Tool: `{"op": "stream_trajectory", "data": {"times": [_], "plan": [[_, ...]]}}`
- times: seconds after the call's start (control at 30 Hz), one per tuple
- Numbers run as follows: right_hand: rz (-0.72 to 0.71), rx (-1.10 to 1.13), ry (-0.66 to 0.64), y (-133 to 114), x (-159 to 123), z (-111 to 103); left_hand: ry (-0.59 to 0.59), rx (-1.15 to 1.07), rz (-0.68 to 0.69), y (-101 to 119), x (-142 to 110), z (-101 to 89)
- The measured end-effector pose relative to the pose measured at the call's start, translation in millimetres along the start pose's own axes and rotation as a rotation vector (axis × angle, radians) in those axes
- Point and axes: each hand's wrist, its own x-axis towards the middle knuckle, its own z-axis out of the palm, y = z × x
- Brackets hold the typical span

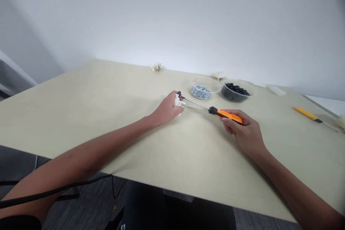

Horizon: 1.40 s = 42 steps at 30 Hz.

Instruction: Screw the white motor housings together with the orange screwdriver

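My left hand [168, 109] rests on the pale table [107, 115], its fingers closed round a small white plastic part [179, 102]. My right hand [244, 131] grips the orange handle of a screwdriver [225, 114]. The thin metal shaft runs left and its tip sits at a small black piece on the white part, right beside my left fingers.
Behind the hands stand a clear tub of silver screws [201, 91] and a clear tub of black pieces [235, 92]. A second yellow-handled screwdriver [309, 115] lies at the far right. Small white parts [156, 67] lie along the wall. A black cable [54, 190] hangs below the table's edge.
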Motion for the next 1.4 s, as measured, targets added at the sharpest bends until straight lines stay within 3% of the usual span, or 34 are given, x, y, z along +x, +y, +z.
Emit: {"op": "stream_trajectory", "data": {"times": [0.37, 0.57, 0.73, 0.87, 1.0, 1.23, 1.4], "plan": [[0.073, -0.008, -0.032, -9, -2, -3, -0.003, 0.059, 0.016, -6, -1, 0.4], [0.241, 0.076, -0.205, -5, 1, -6, 0.003, 0.081, 0.081, -11, -1, 1.3], [0.093, 0.024, -0.229, -1, -1, -6, 0.016, -0.037, -0.061, -8, 3, 0.2], [-0.044, -0.121, -0.105, -5, -1, -11, 0.001, -0.074, -0.108, -6, 2, 1.0], [-0.077, -0.027, -0.007, -14, -5, -13, -0.002, -0.069, -0.114, -7, -1, 4.8], [0.02, 0.168, -0.092, -14, -7, -12, 0.005, -0.063, -0.015, -11, -3, 9.0], [-0.051, -0.061, -0.197, -12, -2, -14, 0.022, -0.165, -0.15, -6, -1, 5.7]]}}
